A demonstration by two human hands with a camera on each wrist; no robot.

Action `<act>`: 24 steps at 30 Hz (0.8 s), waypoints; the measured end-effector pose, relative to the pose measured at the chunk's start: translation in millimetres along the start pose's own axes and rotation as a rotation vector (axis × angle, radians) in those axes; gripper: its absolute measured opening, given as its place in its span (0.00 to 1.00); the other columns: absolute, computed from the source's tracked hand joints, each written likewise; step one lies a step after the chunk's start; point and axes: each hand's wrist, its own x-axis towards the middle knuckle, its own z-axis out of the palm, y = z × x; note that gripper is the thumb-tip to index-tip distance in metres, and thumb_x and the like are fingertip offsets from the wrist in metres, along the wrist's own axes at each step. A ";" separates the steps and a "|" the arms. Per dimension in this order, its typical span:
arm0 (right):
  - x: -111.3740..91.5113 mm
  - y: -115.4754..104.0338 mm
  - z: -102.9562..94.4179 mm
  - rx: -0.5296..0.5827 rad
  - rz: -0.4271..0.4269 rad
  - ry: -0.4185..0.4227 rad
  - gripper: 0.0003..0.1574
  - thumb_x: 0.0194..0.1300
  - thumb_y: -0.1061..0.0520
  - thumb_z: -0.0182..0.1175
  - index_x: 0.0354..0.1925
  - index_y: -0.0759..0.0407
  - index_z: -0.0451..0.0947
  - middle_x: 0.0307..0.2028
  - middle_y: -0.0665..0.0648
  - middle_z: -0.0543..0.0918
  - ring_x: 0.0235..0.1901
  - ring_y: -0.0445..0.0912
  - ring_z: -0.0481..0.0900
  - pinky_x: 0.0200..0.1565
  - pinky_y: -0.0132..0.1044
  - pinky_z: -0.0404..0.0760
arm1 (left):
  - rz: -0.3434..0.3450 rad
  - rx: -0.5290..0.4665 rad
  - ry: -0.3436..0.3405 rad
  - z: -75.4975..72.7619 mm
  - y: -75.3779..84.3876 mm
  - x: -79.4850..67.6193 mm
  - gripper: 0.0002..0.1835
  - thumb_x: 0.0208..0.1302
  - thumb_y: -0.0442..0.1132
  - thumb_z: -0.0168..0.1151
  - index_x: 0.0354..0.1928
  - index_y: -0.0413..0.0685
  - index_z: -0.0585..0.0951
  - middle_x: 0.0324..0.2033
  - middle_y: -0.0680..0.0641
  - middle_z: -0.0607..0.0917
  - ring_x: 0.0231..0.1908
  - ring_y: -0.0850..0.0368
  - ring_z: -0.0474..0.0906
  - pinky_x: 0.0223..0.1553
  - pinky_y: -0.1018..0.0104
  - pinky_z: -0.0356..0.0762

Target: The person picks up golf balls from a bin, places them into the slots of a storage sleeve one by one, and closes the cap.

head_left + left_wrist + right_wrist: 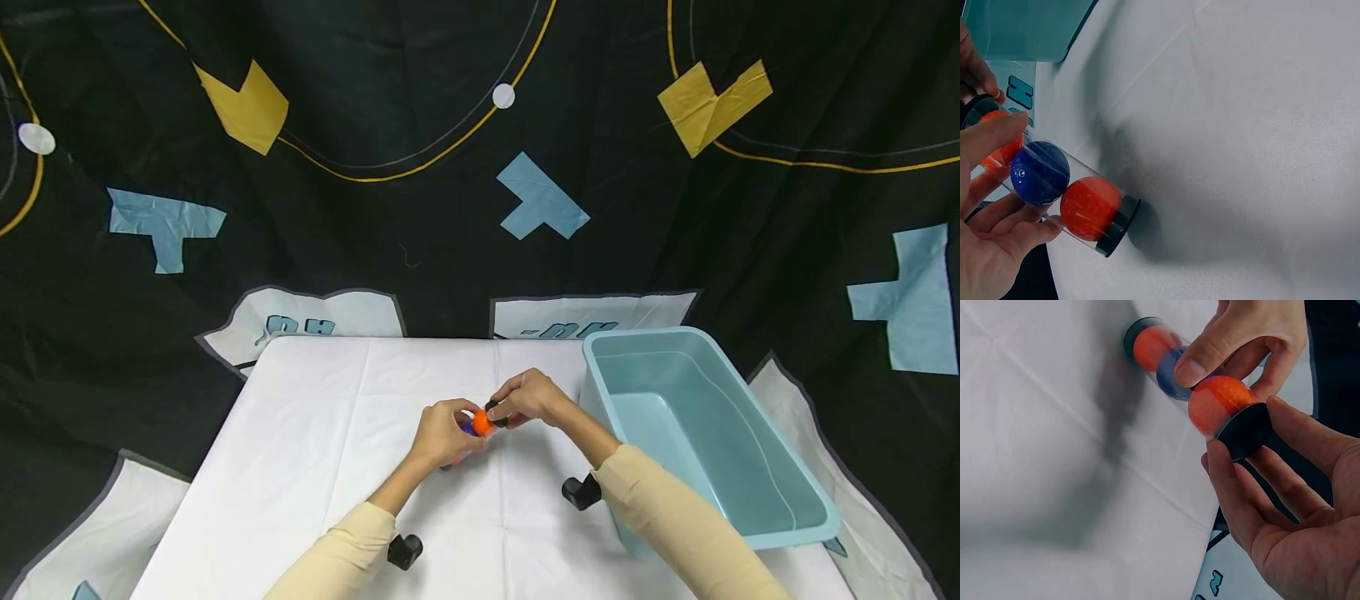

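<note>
A clear tube holds an orange ball, a blue ball and a red-orange ball in a row. My left hand grips the tube around its middle, thumb on one side and fingers on the other. With fingertips and thumb, my right hand pinches the black cap at the tube's near-right end. Another black cap covers the opposite end. The tube is tilted, held over the white table; whether the pinched cap is fully seated, I cannot tell.
A light teal bin stands on the right of the white-covered table, beside my right forearm. Behind the table hangs a black cloth with blue and yellow patches. Black wrist camera mounts protrude near both sleeves.
</note>
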 end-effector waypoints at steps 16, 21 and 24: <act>-3.4 1.6 4.1 0.011 0.021 0.024 0.14 0.53 0.65 0.76 0.40 0.67 0.87 0.35 0.60 0.89 0.26 0.48 0.87 0.39 0.42 0.88 | 0.001 0.027 0.029 3.4 0.9 -2.4 0.22 0.41 0.41 0.86 0.41 0.47 0.89 0.36 0.42 0.91 0.39 0.46 0.88 0.40 0.56 0.86; -3.9 0.2 4.1 0.032 0.027 0.018 0.15 0.52 0.66 0.77 0.40 0.67 0.87 0.35 0.61 0.89 0.26 0.48 0.87 0.39 0.43 0.88 | -0.013 0.017 0.034 3.0 1.6 -3.5 0.22 0.40 0.40 0.86 0.41 0.47 0.89 0.36 0.41 0.91 0.39 0.47 0.88 0.42 0.56 0.86; -3.8 -3.3 4.9 0.026 0.039 0.025 0.15 0.51 0.66 0.77 0.39 0.67 0.88 0.35 0.61 0.89 0.26 0.48 0.87 0.39 0.43 0.88 | -0.011 0.008 0.042 2.6 2.4 -3.7 0.22 0.40 0.40 0.86 0.41 0.47 0.89 0.36 0.41 0.91 0.40 0.46 0.89 0.43 0.55 0.86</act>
